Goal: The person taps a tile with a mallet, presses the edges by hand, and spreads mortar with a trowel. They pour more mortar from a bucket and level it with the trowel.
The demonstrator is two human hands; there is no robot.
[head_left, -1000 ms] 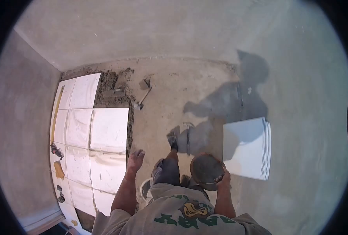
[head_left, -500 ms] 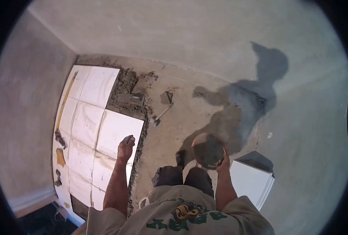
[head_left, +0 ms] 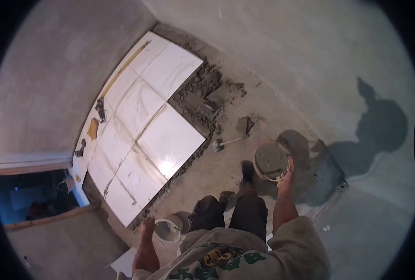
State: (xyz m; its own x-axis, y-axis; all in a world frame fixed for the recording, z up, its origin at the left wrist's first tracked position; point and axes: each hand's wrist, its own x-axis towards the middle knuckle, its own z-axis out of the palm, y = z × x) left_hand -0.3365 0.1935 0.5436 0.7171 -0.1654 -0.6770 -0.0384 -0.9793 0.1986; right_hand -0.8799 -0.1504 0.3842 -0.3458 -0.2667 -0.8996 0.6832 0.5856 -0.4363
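Note:
My right hand (head_left: 286,176) is closed on the rim of a round reddish basin (head_left: 269,158), which is held over the bare floor right of my legs. The inside of the basin looks grey. My left hand (head_left: 147,226) is low on the left, beside the rim of a white bucket (head_left: 168,230); whether it touches the bucket, and what its fingers do, is too small to tell. White tiles (head_left: 172,135) lie on the floor ahead and to the left of me.
A mallet (head_left: 218,145) and a grey trowel-like tool (head_left: 243,124) lie on the floor. Another trowel (head_left: 209,110) rests on dark mortar (head_left: 203,81). A yellow level (head_left: 126,65), a power tool (head_left: 100,109) and a yellow cloth (head_left: 92,129) are on the tiles. A doorway is at left.
The view has turned left, and the tiles now appear slanted. The white bucket has come into view near my left hand. The basin remains in my right hand, and the white stack has left view.

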